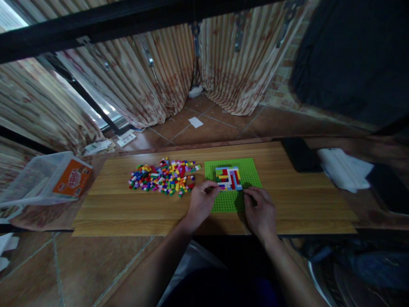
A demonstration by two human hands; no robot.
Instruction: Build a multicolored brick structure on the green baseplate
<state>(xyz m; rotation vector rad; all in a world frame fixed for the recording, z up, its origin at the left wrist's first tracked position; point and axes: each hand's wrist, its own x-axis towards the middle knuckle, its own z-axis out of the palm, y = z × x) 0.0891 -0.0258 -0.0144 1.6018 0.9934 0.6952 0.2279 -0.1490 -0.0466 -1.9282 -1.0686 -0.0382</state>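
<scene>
A bright green studded baseplate (249, 170) lies on the wooden table, bearing a flat, roughly rectangular build of colored toy bricks (228, 178) in white, red, yellow, blue and other colors. My left hand (202, 201) rests over the plate's left edge, thumb and forefinger pinched together by the build's lower left corner. Whatever those fingertips hold is too small to make out. My right hand (261, 209) is over the plate's lower right side, fingers curled and tips close together near the build's lower right corner. Anything in them is hidden. Left of the plate spreads a pile of loose toy bricks (164, 177).
The wooden table (134, 217) extends to both sides. A dark flat object (300, 154) lies at its right back, beside a white bundle (343, 168). A clear plastic bin (41, 177) with an orange label stands at left. Curtains (172, 72) hang beyond the table.
</scene>
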